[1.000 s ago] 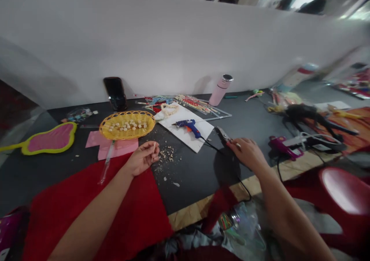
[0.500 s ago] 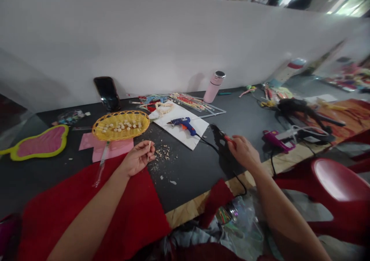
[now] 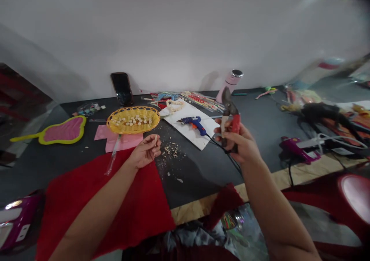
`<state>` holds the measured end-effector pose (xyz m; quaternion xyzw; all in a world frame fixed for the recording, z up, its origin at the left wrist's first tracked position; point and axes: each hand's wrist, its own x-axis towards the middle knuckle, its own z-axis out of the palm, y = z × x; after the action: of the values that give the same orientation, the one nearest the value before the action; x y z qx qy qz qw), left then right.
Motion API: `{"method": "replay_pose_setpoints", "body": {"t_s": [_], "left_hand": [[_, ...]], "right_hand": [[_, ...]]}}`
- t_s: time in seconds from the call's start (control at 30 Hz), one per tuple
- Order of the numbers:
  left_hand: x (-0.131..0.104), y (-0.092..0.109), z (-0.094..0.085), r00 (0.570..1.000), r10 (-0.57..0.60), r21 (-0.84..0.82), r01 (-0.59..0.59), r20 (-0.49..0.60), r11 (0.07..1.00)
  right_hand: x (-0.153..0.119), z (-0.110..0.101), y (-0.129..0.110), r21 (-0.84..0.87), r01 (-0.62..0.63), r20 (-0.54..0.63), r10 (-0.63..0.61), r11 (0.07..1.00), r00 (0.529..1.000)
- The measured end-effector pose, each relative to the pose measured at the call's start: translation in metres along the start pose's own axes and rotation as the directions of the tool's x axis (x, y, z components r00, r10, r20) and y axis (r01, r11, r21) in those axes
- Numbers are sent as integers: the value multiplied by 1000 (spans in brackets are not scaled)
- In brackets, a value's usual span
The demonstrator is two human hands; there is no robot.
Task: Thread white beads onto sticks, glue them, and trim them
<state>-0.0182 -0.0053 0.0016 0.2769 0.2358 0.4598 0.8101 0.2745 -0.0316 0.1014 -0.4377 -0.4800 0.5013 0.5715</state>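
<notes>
My left hand (image 3: 146, 151) is closed in a pinch on a short, thin whitish stick (image 3: 156, 138), just in front of the yellow basket. My right hand (image 3: 241, 142) is wrapped round a pair of pliers (image 3: 230, 108) with red on the handle, their dark jaws pointing up above the table. Between the hands lie scattered pale crumbs and chips (image 3: 170, 150). The yellow woven basket (image 3: 133, 128) holds several small whitish pieces. Behind, a blue glue gun (image 3: 194, 123) rests on a white board (image 3: 185, 134), near a ring of pale pieces (image 3: 175, 106).
A red cloth (image 3: 138, 203) covers the near left, with pink sheets (image 3: 124, 141) beyond it. A phone (image 3: 121, 88) leans on the wall. Patterned strips (image 3: 199, 100) and a pink bottle (image 3: 228, 84) stand at the back. A yellow-rimmed pink shape (image 3: 64, 130) lies left.
My right hand has lifted the pliers from low over the table, turning their jaws upward. My left hand still pinches the stick, now tilted differently. The view has shifted left.
</notes>
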Motion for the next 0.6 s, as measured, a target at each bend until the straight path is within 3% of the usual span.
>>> {"method": "replay_pose_setpoints", "body": {"t_s": [0.13, 0.33, 0.5, 0.6], "left_hand": [[-1, -1, -2, 1000, 8, 4, -8, -14, 1000], [-2, 0, 4, 999, -22, 21, 22, -40, 1000], [-1, 1, 7, 999, -19, 21, 20, -43, 1000], [0, 1, 4, 999, -18, 18, 19, -35, 1000]], "right_hand": [[0, 29, 28, -157, 132, 96, -118, 979, 988], [0, 30, 83, -456, 316, 228, -235, 832, 945], [2, 29, 90, -630, 405, 284, -288, 662, 914], [6, 18, 84, -744, 377, 265, -274, 551, 924]]}}
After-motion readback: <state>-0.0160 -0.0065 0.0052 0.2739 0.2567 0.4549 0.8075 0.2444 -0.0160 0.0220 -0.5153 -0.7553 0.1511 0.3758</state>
